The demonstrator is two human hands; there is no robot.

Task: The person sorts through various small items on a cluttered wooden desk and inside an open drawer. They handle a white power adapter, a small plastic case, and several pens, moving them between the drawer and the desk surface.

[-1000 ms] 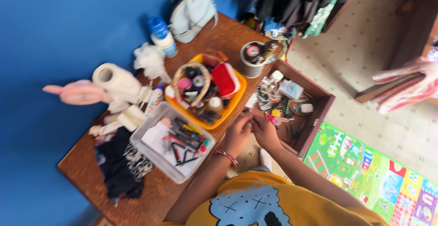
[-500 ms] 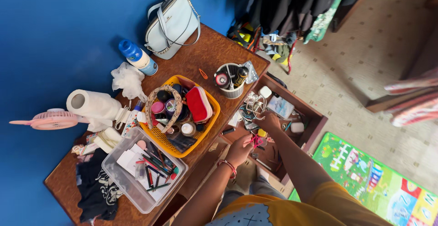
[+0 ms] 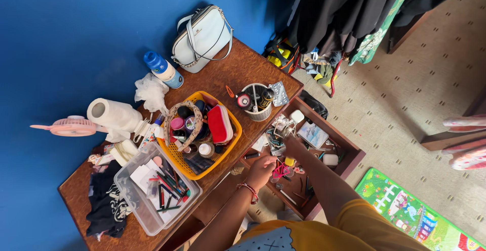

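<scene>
- My left hand [image 3: 261,169], red beaded bracelet [image 3: 248,190] at the wrist, sits over the near part of the open brown wooden drawer [image 3: 349,161]; fingers pinched together on a small bright pink plastic piece [image 3: 279,169] held just above the drawer clutter.
- My right hand [image 3: 294,145] reaches deeper into the same drawer, just past the pink piece; fingertips are buried among small items, so I can't tell if they're apart or gripping anything.
- Drawer contents are a jumble: a tangle of white cables [image 3: 280,127], a white rounded case [image 3: 329,159], a pale blue flat packet [image 3: 313,134], pens and small bits.
- Left of the drawer, on the reddish-brown wooden table [image 3: 238,66]: clear plastic tub of pens and markers [image 3: 157,186], black cloth [image 3: 106,208] beside it.
- Behind that: yellow plastic basket [image 3: 235,129] holding a red zip pouch [image 3: 219,124] and small bottles.
- Near the table's right edge: white mesh cup of tape rolls and tubes [image 3: 256,101].
- Further back: white paper towel roll [image 3: 114,115], pink handheld fan [image 3: 68,127], blue-capped bottle [image 3: 163,69].
- Farthest, against the blue wall [image 3: 66,33]: pale blue handbag [image 3: 203,35].
- Right of the table: dark clothes hanging [image 3: 344,8] over the beige patterned floor [image 3: 420,79].
</scene>
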